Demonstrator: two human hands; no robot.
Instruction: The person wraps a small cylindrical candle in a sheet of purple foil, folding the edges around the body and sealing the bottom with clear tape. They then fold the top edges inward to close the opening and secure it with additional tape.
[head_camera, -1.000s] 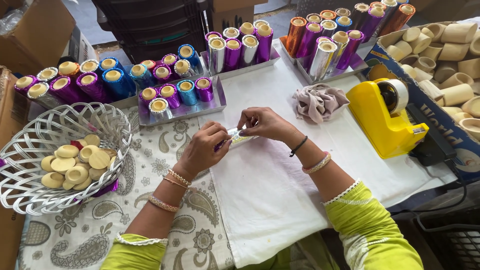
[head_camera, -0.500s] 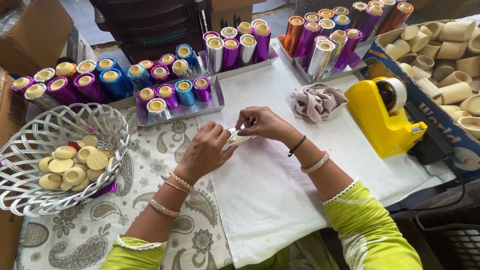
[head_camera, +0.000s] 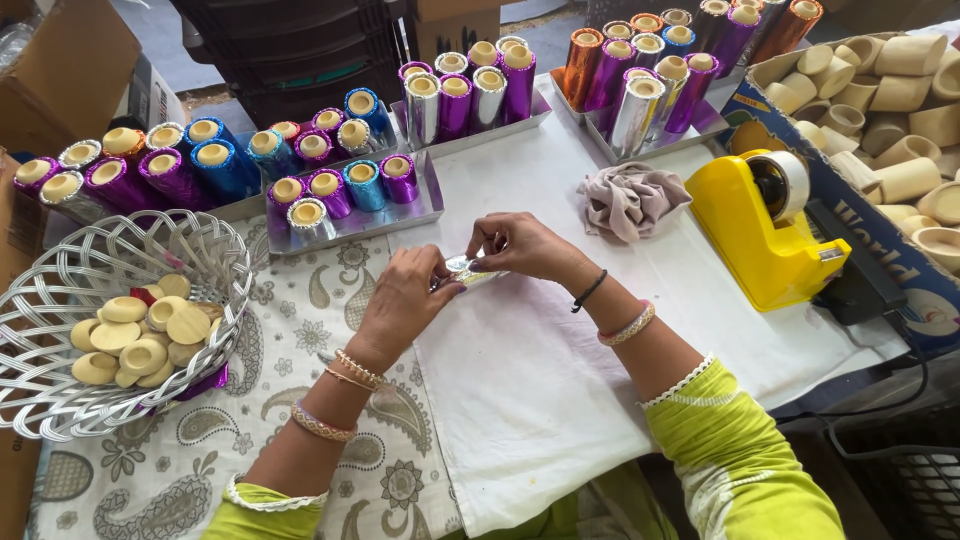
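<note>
My left hand (head_camera: 405, 298) and my right hand (head_camera: 518, 247) meet over the white cloth (head_camera: 520, 370), both pinching a small shiny silver foil-covered piece (head_camera: 463, 268) between their fingertips. The piece is mostly hidden by my fingers. Just beyond my hands stands a metal tray (head_camera: 432, 207) with short foil-wrapped cups in purple, blue and silver.
A white woven basket (head_camera: 60, 400) of plain wooden caps sits at the left. A yellow tape dispenser (head_camera: 760, 230) and a crumpled cloth (head_camera: 630, 200) lie at the right. Trays of tall foil-wrapped cylinders (head_camera: 470, 90) line the back. A box of bare wooden cups (head_camera: 900, 90) stands far right.
Both hands stay together on the small foil piece, with only slight finger movement. Nothing else has moved.
</note>
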